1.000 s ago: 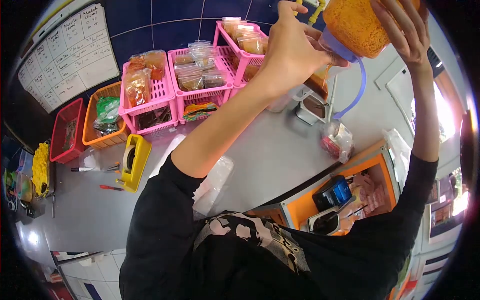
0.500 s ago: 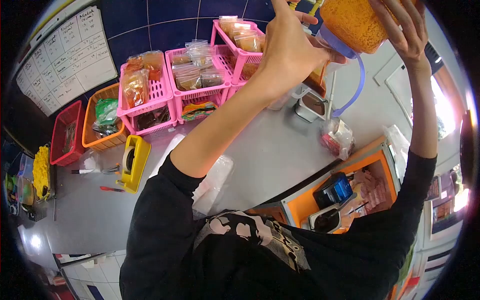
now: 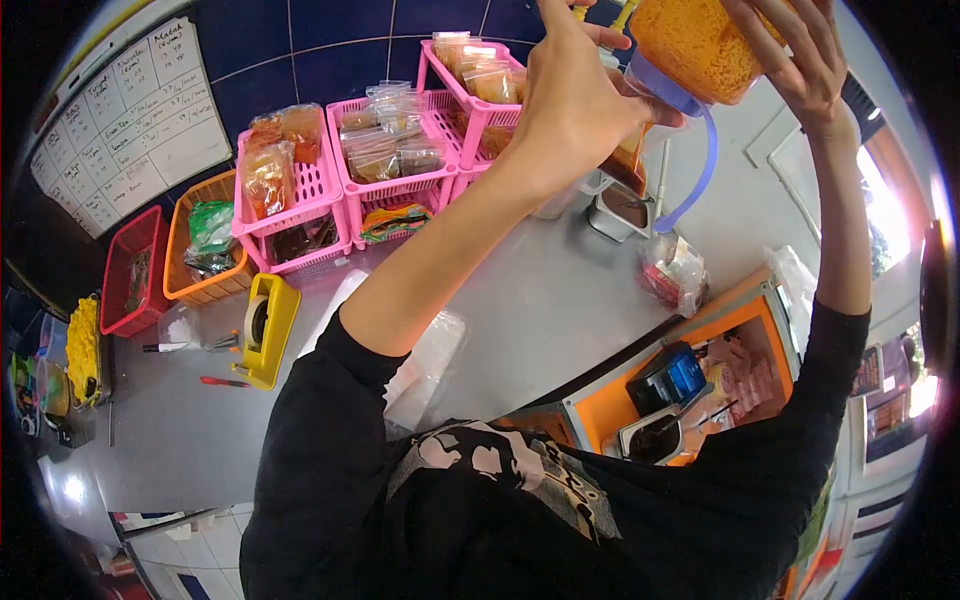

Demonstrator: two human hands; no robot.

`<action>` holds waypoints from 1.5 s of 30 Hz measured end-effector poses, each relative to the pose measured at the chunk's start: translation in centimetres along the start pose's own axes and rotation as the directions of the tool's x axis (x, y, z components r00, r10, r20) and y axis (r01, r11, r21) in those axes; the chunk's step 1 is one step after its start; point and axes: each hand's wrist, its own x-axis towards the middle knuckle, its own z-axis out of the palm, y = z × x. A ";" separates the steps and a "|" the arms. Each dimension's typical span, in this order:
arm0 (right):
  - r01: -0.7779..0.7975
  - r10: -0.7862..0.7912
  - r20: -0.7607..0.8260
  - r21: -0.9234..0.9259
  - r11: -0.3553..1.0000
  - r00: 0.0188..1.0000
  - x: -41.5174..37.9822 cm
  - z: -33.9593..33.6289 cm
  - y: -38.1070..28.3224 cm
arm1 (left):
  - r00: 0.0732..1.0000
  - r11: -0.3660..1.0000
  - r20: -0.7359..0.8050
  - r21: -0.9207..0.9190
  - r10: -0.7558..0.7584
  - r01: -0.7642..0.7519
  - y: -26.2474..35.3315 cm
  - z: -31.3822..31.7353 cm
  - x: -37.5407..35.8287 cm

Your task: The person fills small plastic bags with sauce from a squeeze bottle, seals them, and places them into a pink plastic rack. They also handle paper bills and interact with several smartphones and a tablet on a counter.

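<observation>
High at the upper right, a clear jar (image 3: 690, 45) of orange, crumbly-looking contents is held up, its top edge cut off by the frame. My right hand (image 3: 800, 65) grips its right side with fingers wrapped over it. A purple lid (image 3: 668, 88) with a long strap hanging down is at the jar's lower left. My left hand (image 3: 575, 95) is closed at that lid, thumb below and fingers above; its fingertips are partly hidden. Just behind my left hand is a container of dark red-brown stuff (image 3: 628, 165), partly covered.
Pink baskets (image 3: 345, 190) with filled plastic bags line the wall, beside an orange basket (image 3: 205, 285) and a red basket (image 3: 125, 315). On the grey counter (image 3: 540, 300) are a yellow tape dispenser (image 3: 272, 335), a metal tub (image 3: 618, 215) and plastic bags. An orange-edged opening (image 3: 600, 420) lies in front.
The jar and my right hand have shifted slightly left, and the lid's strap with them. My left hand stays nearly in place.
</observation>
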 end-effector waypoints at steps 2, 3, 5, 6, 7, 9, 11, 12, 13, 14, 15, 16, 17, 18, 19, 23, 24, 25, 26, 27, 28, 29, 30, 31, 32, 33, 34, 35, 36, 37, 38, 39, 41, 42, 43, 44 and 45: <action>-0.020 0.020 0.019 -0.004 1.000 1.000 0.3 -0.1 -0.5 | 1.000 0.999 0.013 -0.039 -0.003 0.003 -0.6 0.0 0.2; -0.040 0.040 0.037 -0.008 0.999 0.999 0.4 -0.1 -0.8 | 1.000 0.997 0.026 -0.077 -0.005 0.007 -1.0 0.0 0.2; -0.054 0.054 0.009 0.004 0.999 0.999 0.4 0.3 -1.2 | 0.998 0.999 -0.030 0.018 0.048 -0.047 -2.8 0.7 0.3; -0.069 0.069 -0.020 0.019 0.997 0.997 0.3 0.6 -1.5 | 0.991 0.989 -0.082 0.116 0.103 -0.093 -3.6 1.0 0.5; -0.055 0.054 -0.210 0.003 0.998 0.976 0.8 2.1 -1.6 | 0.991 0.989 -0.078 0.111 0.109 -0.100 -3.5 1.0 0.6; -0.063 0.064 -0.129 0.012 0.998 0.990 0.5 1.4 -1.7 | 0.997 0.988 -0.052 0.142 0.063 -0.055 -3.2 0.9 0.5; -0.074 0.073 -0.062 -0.016 0.997 0.995 0.4 1.2 -2.0 | 0.992 0.986 -0.068 0.135 0.104 -0.094 -3.3 1.1 0.3; -0.067 0.066 -0.051 -0.028 0.997 0.997 0.5 1.5 -2.3 | 0.986 0.983 -0.090 0.136 0.138 -0.125 -3.3 1.3 0.2; -0.097 0.097 -0.153 0.006 0.995 0.983 0.5 1.9 -2.7 | 0.989 0.990 -0.089 0.085 0.117 -0.109 -3.2 1.4 0.1; -0.124 0.131 -0.252 0.043 0.991 0.959 0.5 2.3 -2.9 | 0.989 0.990 -0.078 0.075 0.127 -0.121 -3.2 1.4 0.2; -0.112 0.107 -0.265 -0.003 0.994 0.958 0.5 2.6 -2.9 | 0.989 0.991 -0.078 0.050 0.124 -0.120 -3.5 1.4 0.3; -0.108 0.101 -0.253 -0.015 0.994 0.962 0.6 2.7 -3.3 | 0.990 0.993 -0.078 0.026 0.121 -0.119 -3.7 1.4 0.3; -0.151 0.149 -0.262 0.015 0.988 0.954 0.7 2.7 -3.9 | 0.991 0.993 -0.070 -0.012 0.112 -0.113 -3.9 1.5 0.3; -0.191 0.195 -0.270 0.042 0.981 0.943 0.5 2.9 -4.3 | 0.990 0.992 -0.058 -0.021 0.126 -0.128 -4.1 1.4 0.1; -0.183 0.185 -0.250 0.030 0.983 0.951 -0.1 3.2 -4.7 | 0.990 0.991 -0.055 -0.023 0.131 -0.133 -4.3 1.4 0.0; -0.139 0.134 -0.135 -0.023 0.990 0.982 0.9 0.2 -4.9 | 0.976 0.977 -0.061 -0.008 0.210 -0.211 -5.8 1.8 0.2; -0.148 0.143 -0.124 -0.031 0.989 0.982 0.9 0.3 -5.3 | 0.971 0.972 -0.054 -0.017 0.234 -0.235 -5.7 1.9 0.1; -0.163 0.158 -0.118 -0.033 0.986 0.980 0.7 0.6 -5.6 | 0.985 0.984 -0.044 -0.053 0.166 -0.168 -5.4 1.9 -0.1; -0.161 0.154 -0.120 -0.044 0.986 0.981 0.5 1.0 -5.7 | 0.995 0.992 -0.032 -0.083 0.090 -0.093 -5.1 1.8 -0.3; -0.166 0.161 -0.137 -0.023 0.986 0.977 0.4 1.3 -6.0 | 1.000 0.988 -0.012 -0.152 0.022 -0.023 -4.7 1.7 -0.5; -0.172 0.170 -0.154 0.002 0.985 0.973 0.4 1.5 -6.2 | 1.000 0.989 -0.013 -0.146 0.023 -0.025 -4.6 1.7 -0.5; -0.171 0.169 -0.151 0.002 0.985 0.974 0.4 1.6 -6.3 | 1.000 0.986 -0.001 -0.167 -0.003 0.003 -4.5 1.6 -0.5; -0.175 0.173 -0.155 0.005 0.985 0.973 0.5 1.7 -6.4 | 0.999 0.982 0.012 -0.187 -0.032 0.033 -4.5 1.5 -0.6; -0.179 0.179 -0.159 0.014 0.984 0.971 0.5 1.8 -6.4 | 0.999 0.983 0.011 -0.182 -0.036 0.038 -4.6 1.5 -0.7; -0.183 0.185 -0.162 0.023 0.983 0.969 0.6 1.8 -6.4 | 1.000 0.984 0.011 -0.176 -0.022 0.024 -4.6 1.4 -0.7; -0.190 0.192 -0.163 0.028 0.981 0.968 0.6 1.7 -6.4 | 1.000 0.985 0.012 -0.170 -0.009 0.011 -4.7 1.4 -0.7; -0.170 0.170 -0.150 0.011 0.985 0.974 0.7 1.6 -6.2 | 1.000 0.986 0.013 -0.166 -0.016 0.018 -4.7 1.4 -0.7; -0.151 0.148 -0.137 -0.005 0.989 0.979 0.8 1.4 -6.1 | 1.000 0.990 0.001 -0.143 0.003 -0.002 -4.8 1.4 -0.7; -0.156 0.154 -0.141 -0.001 0.988 0.978 0.9 1.2 -6.0 | 1.000 0.993 -0.010 -0.119 0.022 -0.024 -4.8 1.3 -0.6; -0.170 0.167 -0.123 -0.016 0.985 0.978 1.1 1.0 -5.9 | 1.000 0.993 -0.013 -0.113 0.018 -0.019 -4.8 1.2 -0.6; -0.184 0.180 -0.105 -0.029 0.982 0.978 1.1 0.9 -6.0 | 0.999 0.994 -0.017 -0.105 0.037 -0.039 -4.9 1.2 -0.5; -0.214 0.208 -0.130 -0.034 0.976 0.969 0.9 1.1 -6.1 | 0.998 0.994 -0.021 -0.097 0.055 -0.057 -5.0 1.2 -0.5; -0.232 0.223 -0.139 -0.052 0.971 0.965 0.8 0.9 -5.8 | 0.999 0.996 -0.025 -0.086 0.032 -0.034 -4.4 1.1 -0.6; -0.243 0.231 -0.145 -0.079 0.967 0.962 0.8 0.9 -5.7 | 1.000 0.997 -0.026 -0.080 0.017 -0.019 -4.2 1.0 -0.5; -0.285 0.261 -0.209 -0.090 0.954 0.942 0.9 1.6 -6.0 | 1.000 0.996 -0.016 -0.086 0.015 -0.017 -4.2 0.9 -0.4; -0.291 0.269 -0.209 -0.083 0.953 0.940 0.9 1.7 -6.0 | 1.000 0.997 -0.017 -0.082 0.007 -0.008 -4.4 0.8 -0.3; -0.273 0.257 -0.191 -0.063 0.960 0.947 0.8 1.5 -5.9 | 0.999 0.998 -0.014 -0.046 0.042 -0.042 -4.6 0.7 -0.3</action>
